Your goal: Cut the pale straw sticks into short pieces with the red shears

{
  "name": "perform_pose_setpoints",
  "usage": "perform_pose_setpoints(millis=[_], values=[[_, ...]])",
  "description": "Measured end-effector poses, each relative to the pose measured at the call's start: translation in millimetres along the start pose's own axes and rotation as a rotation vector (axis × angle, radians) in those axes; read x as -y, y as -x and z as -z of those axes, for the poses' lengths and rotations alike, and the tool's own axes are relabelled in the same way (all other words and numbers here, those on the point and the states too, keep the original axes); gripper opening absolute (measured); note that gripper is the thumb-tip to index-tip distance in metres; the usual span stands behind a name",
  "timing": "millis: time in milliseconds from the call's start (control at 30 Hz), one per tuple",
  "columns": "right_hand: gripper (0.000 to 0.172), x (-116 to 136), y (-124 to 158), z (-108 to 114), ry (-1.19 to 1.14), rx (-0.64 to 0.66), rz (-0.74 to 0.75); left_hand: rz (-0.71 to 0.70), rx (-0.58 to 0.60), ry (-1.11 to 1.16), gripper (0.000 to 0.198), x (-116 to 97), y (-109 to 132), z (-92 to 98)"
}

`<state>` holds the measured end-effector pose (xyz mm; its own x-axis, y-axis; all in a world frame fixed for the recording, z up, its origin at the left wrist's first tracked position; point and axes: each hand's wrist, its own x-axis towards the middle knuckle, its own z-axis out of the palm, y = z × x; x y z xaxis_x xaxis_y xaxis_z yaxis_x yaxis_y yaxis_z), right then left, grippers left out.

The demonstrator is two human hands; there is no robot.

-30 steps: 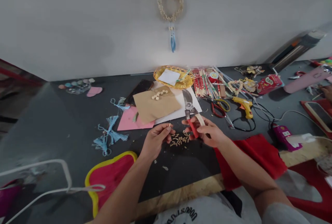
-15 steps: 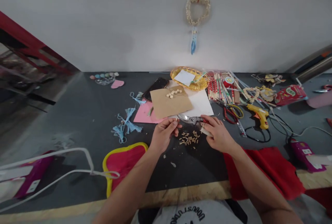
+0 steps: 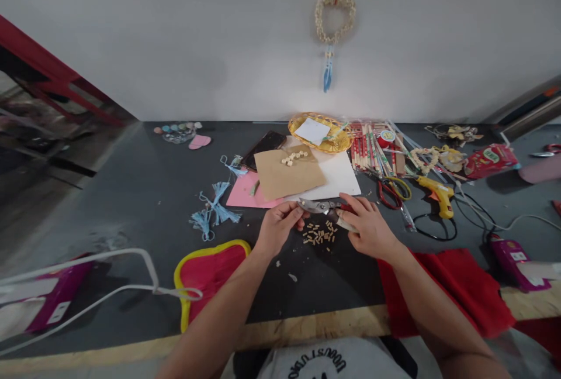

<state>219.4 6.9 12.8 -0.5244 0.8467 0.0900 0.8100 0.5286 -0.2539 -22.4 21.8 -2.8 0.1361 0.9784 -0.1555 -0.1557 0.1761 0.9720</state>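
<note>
My right hand (image 3: 367,227) is closed round the handles of a pair of red-handled shears (image 3: 319,207), whose blades point left. My left hand (image 3: 277,228) pinches a small stick piece at the blade tips; the piece itself is mostly hidden by my fingers. Just below and between both hands lies a small pile of short cut wood bits (image 3: 319,233) on the dark table (image 3: 131,203).
Behind the hands lie brown card (image 3: 287,177) with beads, white and pink paper, a yellow basket (image 3: 319,133), packs of sticks (image 3: 370,151), scissors, a yellow glue gun (image 3: 436,192). Blue tassels (image 3: 214,206) lie left, red cloth (image 3: 442,288) right, a red-and-yellow pad (image 3: 205,276) near left.
The shears have swung from upright to lying sideways, blades pointing left at my left hand's fingers. My head turned left, shifting the view. Both hands stayed over the pile.
</note>
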Motion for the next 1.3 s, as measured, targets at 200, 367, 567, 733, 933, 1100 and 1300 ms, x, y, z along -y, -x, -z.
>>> perform_pose_setpoints(millis=[200,367,567,733,933,1100,1300], values=[[0.055,-2.6,0.2,-1.2,-0.015,0.011,0.008,0.029,0.021,-0.021,0.023,-0.1,-0.6,0.7],[0.055,-6.4,0.9,-2.6,-0.04,0.048,0.009,0.021,0.047,-0.117,0.024,-1.6,-0.8,4.2],[0.056,-6.9,1.3,-1.8,-0.036,0.05,0.028,0.033,0.061,-0.151,0.024,-0.7,-0.8,6.5],[0.053,-8.0,0.8,-3.7,-0.027,0.035,0.043,0.043,0.073,-0.146,0.024,0.0,-1.5,7.2],[0.064,-7.2,-1.2,-14.6,-0.11,-0.022,0.039,0.014,0.071,-0.17,0.024,-1.7,-1.7,9.4],[0.061,-6.0,-2.8,-17.7,-0.046,0.004,0.018,0.009,0.075,-0.149,0.023,-0.4,-1.0,7.3],[0.062,-5.9,-3.6,-16.5,-0.069,0.001,0.006,-0.062,0.087,-0.244,0.028,1.3,1.0,9.0]])
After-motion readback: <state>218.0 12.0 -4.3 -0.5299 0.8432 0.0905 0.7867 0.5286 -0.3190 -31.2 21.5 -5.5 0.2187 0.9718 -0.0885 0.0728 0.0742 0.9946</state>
